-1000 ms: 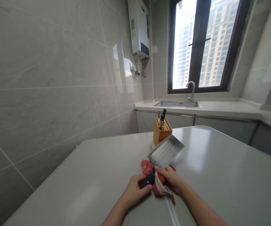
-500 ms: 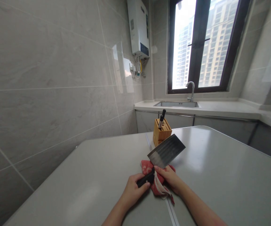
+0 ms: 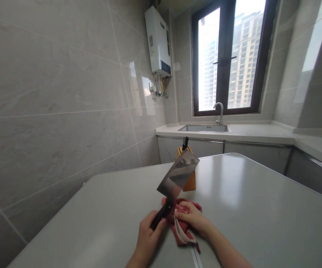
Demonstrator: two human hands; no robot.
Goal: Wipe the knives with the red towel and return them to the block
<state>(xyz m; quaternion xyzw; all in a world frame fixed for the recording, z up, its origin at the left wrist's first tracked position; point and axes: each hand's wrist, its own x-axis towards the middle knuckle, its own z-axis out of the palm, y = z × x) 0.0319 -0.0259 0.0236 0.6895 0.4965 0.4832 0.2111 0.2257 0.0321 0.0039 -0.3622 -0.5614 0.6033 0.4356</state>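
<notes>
A cleaver (image 3: 179, 173) with a broad rectangular blade and a black handle is tilted up over the table. My left hand (image 3: 149, 232) is wrapped round its handle. Bunched in my right hand (image 3: 194, 219) is a red cloth (image 3: 181, 232) with a pale edge, its lower end hanging loose. The cloth sits right beside the base of the blade; whether it touches the metal I cannot tell. Behind the blade stands a wooden knife block (image 3: 190, 184), partly hidden, with black-handled tools (image 3: 186, 143) sticking out of its top.
The pale table (image 3: 116, 208) spreads under my hands, a tiled wall (image 3: 66, 145) along its left. Beyond it a counter (image 3: 256, 131) carries a sink (image 3: 202, 128) and a tap (image 3: 220, 111) below the window. A white water heater (image 3: 158, 41) hangs in the corner.
The cleaver has swung to a steeper tilt and shifted left, now covering much of the knife block. My right hand with the cloth has drawn back from the blade. The whole view has turned slightly right.
</notes>
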